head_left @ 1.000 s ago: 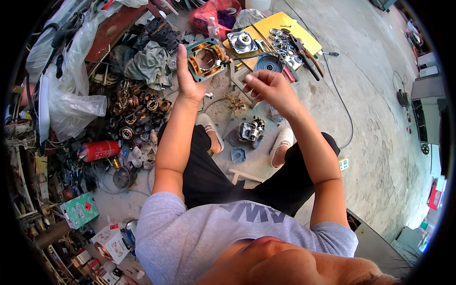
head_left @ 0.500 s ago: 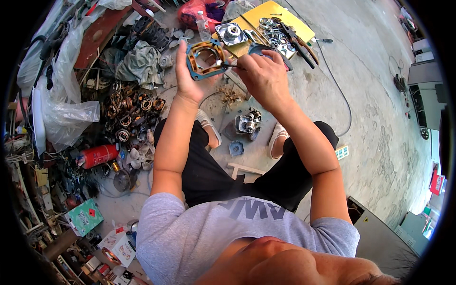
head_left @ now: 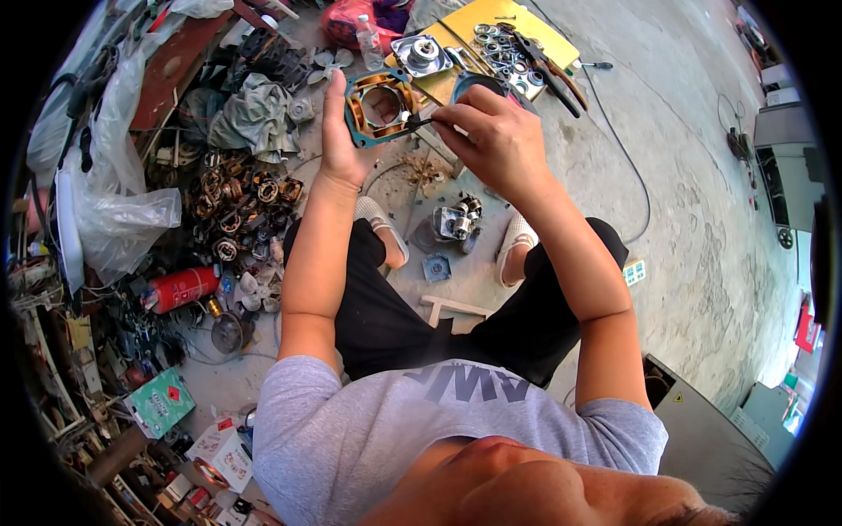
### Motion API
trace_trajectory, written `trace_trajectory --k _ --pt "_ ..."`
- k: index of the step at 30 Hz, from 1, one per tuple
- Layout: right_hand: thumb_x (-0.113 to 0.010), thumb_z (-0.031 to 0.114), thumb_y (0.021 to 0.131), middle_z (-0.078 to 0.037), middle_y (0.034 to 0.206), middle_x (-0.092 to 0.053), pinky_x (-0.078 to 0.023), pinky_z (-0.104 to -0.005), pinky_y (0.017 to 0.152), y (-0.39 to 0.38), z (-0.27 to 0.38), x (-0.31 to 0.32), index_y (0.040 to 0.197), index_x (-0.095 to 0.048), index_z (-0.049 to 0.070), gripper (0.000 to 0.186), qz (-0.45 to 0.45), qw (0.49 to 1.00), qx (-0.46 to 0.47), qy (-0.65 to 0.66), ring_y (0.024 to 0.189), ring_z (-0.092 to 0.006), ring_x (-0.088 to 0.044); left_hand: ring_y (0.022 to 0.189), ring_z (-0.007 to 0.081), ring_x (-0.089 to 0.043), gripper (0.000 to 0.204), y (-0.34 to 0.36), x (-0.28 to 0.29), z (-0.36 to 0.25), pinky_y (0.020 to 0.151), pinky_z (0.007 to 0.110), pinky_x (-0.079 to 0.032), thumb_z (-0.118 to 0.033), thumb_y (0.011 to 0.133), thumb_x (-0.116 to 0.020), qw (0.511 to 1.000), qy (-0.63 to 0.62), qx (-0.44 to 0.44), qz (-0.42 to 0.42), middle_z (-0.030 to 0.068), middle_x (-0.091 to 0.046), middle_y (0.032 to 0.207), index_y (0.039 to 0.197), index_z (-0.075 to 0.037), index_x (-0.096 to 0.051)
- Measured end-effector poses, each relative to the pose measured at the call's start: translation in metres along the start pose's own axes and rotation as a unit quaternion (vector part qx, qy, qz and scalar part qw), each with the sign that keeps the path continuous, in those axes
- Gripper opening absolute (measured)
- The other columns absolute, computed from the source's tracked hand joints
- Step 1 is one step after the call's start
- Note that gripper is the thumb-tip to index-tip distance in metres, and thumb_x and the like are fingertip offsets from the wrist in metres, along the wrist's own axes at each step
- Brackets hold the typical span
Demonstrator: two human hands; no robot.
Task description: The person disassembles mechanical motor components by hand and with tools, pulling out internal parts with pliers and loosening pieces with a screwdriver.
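Note:
My left hand (head_left: pixel 342 140) holds up a blue-green square motor stator (head_left: pixel 380 107) with copper windings, thumb along its left side. Just to the right, my right hand (head_left: pixel 495 136) has thumb and fingers closed on a thin dark lead (head_left: pixel 424 123) at the stator's lower right; whether it is a wire or a tool I cannot tell. Between my feet on the floor lie a metal motor part (head_left: pixel 458 223) and a small blue-grey square cover (head_left: pixel 436 267).
A yellow board (head_left: pixel 557 44) carries rings, pliers (head_left: pixel 548 81) and a silver housing (head_left: pixel 421 54). At left are heaped windings (head_left: pixel 241 188), plastic sheeting (head_left: pixel 118 219) and a red fire extinguisher (head_left: pixel 180 289). A power strip (head_left: pixel 634 272) lies by my right knee, a cable (head_left: pixel 636 175) runs beyond it.
My right hand has moved up to the stator's right side and closed on the dark lead. My left hand and the stator have shifted slightly up in the picture.

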State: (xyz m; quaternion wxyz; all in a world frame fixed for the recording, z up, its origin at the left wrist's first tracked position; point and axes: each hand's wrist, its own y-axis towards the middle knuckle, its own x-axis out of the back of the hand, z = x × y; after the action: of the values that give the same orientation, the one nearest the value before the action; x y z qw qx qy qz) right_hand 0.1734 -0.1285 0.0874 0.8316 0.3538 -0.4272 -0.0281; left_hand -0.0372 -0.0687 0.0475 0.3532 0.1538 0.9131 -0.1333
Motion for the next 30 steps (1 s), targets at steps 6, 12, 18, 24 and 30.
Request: trace_trajectory --k 6,12,18,24,30 --pt "-0.073 0.021 0.078 -0.003 0.076 -0.055 -0.051 -0.0358 0.056 -0.004 0.010 -0.011 0.077 -0.065 0.012 0.013 -0.014 0.999 -0.023 -0.021 0.071 -0.0217 -0.064 0.103 0.0297 -0.065 0.083 0.000 -0.006 0.007 0.098 0.041 -0.048 -0.066 0.096 -0.034 0.998 0.036 -0.026 -0.037 0.0213 -0.067 0.109 0.124 0.010 -0.056" --pt "-0.074 0.020 0.078 -0.002 0.076 -0.056 -0.051 -0.0354 0.055 -0.006 0.008 -0.023 0.080 -0.066 0.013 0.011 -0.036 0.999 -0.025 -0.025 0.068 -0.0218 -0.063 0.105 0.0303 -0.064 0.080 0.003 -0.005 0.005 0.099 0.041 -0.048 -0.063 0.096 -0.034 1.000 -0.022 -0.007 0.006 0.0209 -0.066 0.115 0.124 0.010 -0.056" --pt "-0.071 0.010 0.076 0.000 0.090 -0.064 -0.053 -0.0342 0.062 -0.004 0.005 -0.020 0.092 -0.069 0.016 0.017 -0.012 0.999 -0.003 0.034 0.077 -0.0214 -0.066 0.111 0.0319 -0.061 0.081 -0.001 -0.012 0.003 0.101 0.045 -0.046 -0.063 0.096 -0.033 0.999 -0.031 0.010 -0.014 0.0217 -0.062 0.122 0.129 0.008 -0.053" --pt "-0.072 0.010 0.073 0.000 0.089 -0.064 -0.054 -0.0333 0.063 -0.004 -0.011 -0.022 0.094 -0.071 0.016 0.022 -0.028 0.998 0.051 0.007 0.079 -0.0207 -0.066 0.112 0.0315 -0.061 0.079 0.004 -0.008 0.005 0.102 0.044 -0.044 -0.062 0.097 -0.033 0.999 -0.029 0.023 0.015 0.0208 -0.064 0.121 0.129 0.007 -0.054" --pt "-0.073 0.012 0.076 -0.002 0.083 -0.063 -0.053 -0.0350 0.062 0.000 -0.010 -0.016 0.092 -0.072 0.014 0.016 -0.046 0.999 0.023 -0.012 0.077 -0.0219 -0.065 0.113 0.0290 -0.060 0.076 0.005 -0.012 0.010 0.102 0.042 -0.044 -0.062 0.097 -0.035 0.998 -0.045 0.037 -0.017 0.0172 -0.064 0.123 0.126 0.004 -0.058"
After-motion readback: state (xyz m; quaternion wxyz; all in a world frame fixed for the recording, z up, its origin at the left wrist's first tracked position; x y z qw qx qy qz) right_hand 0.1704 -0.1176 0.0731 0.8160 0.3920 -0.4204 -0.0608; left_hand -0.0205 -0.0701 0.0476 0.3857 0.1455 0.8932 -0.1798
